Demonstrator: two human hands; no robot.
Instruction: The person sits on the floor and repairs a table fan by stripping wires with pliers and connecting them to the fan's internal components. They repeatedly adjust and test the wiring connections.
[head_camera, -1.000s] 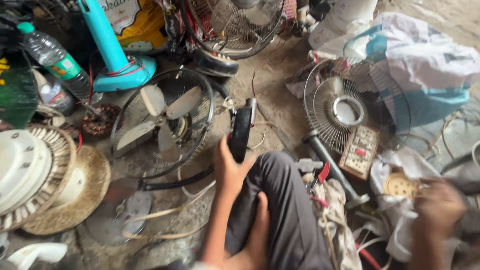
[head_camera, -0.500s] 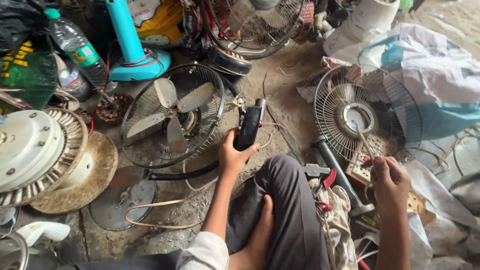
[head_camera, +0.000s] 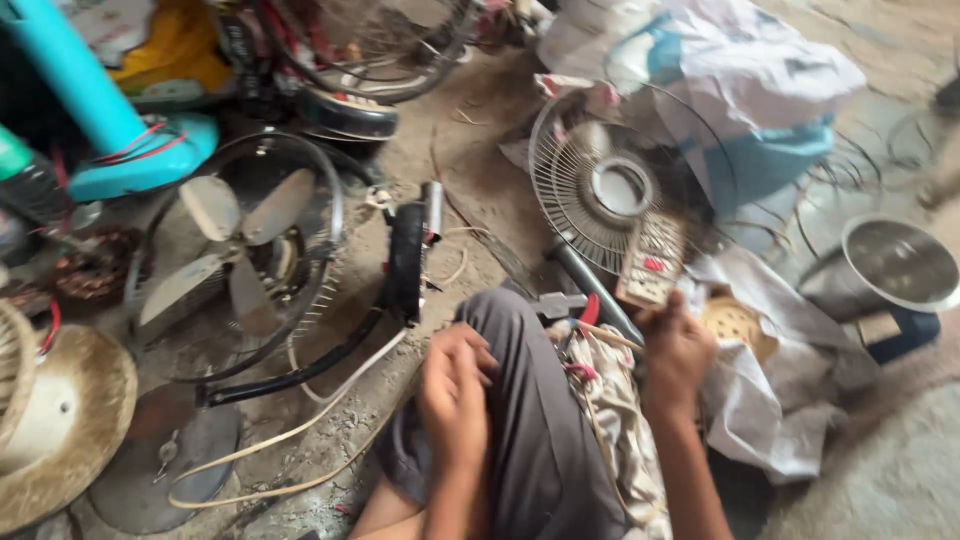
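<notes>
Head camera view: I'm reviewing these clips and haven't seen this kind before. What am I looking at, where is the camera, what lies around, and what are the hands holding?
There is no machine here: a person works with two bare hands, and the single camera sits on their head, looking down, so you see their own arms and a bent knee in grey trousers.

The ground is dusty and crowded with fan parts. To the left lies a table fan with pale blades inside a wire cage, joined to a black stand piece. Farther left is a turquoise fan base. To the right lies a loose round fan grille, with white cloth or bags behind it and a metal pot at the far right.

The right hand holds up a pale switch board with sockets. The left hand rests on the knee and seems to hold nothing, though the picture is blurred.
</notes>
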